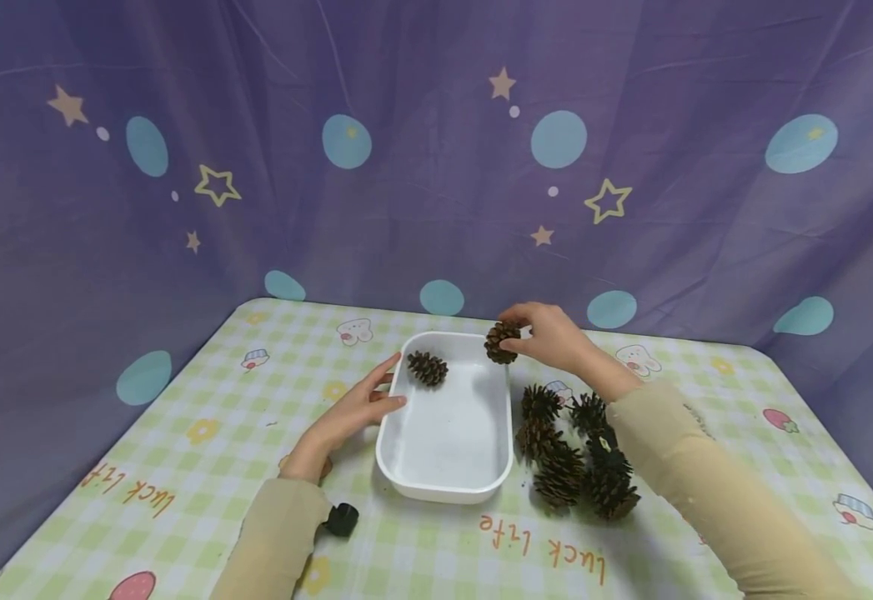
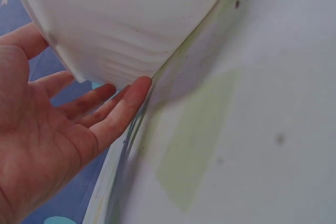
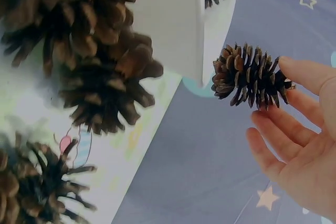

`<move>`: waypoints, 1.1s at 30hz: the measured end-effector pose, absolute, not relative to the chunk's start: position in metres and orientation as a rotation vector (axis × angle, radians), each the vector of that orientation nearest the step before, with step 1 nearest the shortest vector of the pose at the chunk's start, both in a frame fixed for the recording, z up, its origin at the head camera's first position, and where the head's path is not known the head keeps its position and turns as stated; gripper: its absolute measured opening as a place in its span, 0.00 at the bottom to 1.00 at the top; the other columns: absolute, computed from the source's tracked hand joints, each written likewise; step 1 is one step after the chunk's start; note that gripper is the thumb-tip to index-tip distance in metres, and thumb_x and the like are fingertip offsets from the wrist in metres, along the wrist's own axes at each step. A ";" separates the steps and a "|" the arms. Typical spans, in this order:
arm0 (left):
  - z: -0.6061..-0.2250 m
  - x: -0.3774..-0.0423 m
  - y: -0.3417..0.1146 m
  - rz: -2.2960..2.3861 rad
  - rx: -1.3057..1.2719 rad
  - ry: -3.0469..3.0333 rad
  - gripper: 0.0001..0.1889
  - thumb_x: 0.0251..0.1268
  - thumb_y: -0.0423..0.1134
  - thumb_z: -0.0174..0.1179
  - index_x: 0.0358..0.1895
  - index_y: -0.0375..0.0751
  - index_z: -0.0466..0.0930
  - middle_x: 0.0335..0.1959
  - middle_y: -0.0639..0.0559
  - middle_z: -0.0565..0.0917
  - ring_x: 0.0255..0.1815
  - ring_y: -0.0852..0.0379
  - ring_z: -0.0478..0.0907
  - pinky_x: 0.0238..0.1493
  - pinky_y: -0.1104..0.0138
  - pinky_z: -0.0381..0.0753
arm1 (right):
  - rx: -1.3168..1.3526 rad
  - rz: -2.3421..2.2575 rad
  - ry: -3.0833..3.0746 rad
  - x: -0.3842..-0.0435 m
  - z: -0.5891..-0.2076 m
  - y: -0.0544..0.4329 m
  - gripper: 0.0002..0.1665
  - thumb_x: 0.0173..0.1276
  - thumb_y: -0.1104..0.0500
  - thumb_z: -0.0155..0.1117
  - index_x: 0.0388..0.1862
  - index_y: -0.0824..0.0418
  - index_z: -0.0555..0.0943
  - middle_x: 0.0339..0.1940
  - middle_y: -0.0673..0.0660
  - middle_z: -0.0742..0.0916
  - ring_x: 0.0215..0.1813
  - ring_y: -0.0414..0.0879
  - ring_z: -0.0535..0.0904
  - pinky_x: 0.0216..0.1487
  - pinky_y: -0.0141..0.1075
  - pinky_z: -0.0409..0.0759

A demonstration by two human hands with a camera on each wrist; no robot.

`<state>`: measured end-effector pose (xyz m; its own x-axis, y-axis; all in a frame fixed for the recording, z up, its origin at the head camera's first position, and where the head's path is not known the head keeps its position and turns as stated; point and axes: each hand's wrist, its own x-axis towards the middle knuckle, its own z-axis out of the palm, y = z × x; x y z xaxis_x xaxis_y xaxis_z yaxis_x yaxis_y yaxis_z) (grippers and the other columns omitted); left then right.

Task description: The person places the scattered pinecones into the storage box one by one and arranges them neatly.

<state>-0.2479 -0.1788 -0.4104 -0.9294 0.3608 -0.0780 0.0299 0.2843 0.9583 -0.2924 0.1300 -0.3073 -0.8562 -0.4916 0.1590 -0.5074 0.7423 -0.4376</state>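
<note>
A white rectangular tray (image 1: 447,421) stands on the table with one brown pinecone (image 1: 428,368) lying in its far left corner. At the tray's left side is my left hand (image 1: 353,412); its thumb rests at the rim and its spread, fairly straight fingers touch the outer wall, as the left wrist view shows. My right hand (image 1: 549,337) pinches another pinecone (image 3: 249,77) between thumb and fingers, holding it up near the tray's far right corner. Its scales face the tray, and the fingers grip its other end.
Several dark pinecones (image 1: 559,475) lie grouped to the right of the tray, beneath and beside the right forearm. A small black object (image 1: 342,520) shows by the left wrist. The checked tablecloth (image 1: 218,500) ends at a purple patterned curtain (image 1: 436,208) behind.
</note>
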 end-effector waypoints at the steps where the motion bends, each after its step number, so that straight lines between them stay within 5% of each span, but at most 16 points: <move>1: -0.411 -0.248 -0.179 1.688 0.358 2.278 0.38 0.62 0.46 0.56 0.71 0.64 0.44 0.68 0.45 0.58 0.59 0.46 0.68 0.50 0.59 0.77 | 0.831 0.739 -2.916 -0.293 -0.308 0.127 0.25 0.61 0.52 0.63 0.57 0.59 0.75 0.52 0.57 0.80 0.52 0.52 0.75 0.51 0.46 0.75; 17: -0.410 -0.248 -0.179 1.696 0.365 2.274 0.39 0.61 0.48 0.57 0.71 0.63 0.44 0.68 0.43 0.57 0.58 0.46 0.69 0.49 0.59 0.78 | 0.872 0.612 -3.019 -0.301 -0.322 0.094 0.26 0.60 0.54 0.64 0.57 0.60 0.75 0.47 0.57 0.82 0.48 0.49 0.78 0.47 0.42 0.77; 33: -0.411 -0.248 -0.180 1.699 0.368 2.266 0.39 0.61 0.48 0.58 0.71 0.64 0.44 0.67 0.44 0.59 0.58 0.46 0.69 0.49 0.59 0.78 | 0.908 0.448 -3.102 -0.309 -0.336 0.075 0.25 0.61 0.56 0.63 0.58 0.60 0.74 0.53 0.58 0.80 0.55 0.51 0.75 0.54 0.43 0.74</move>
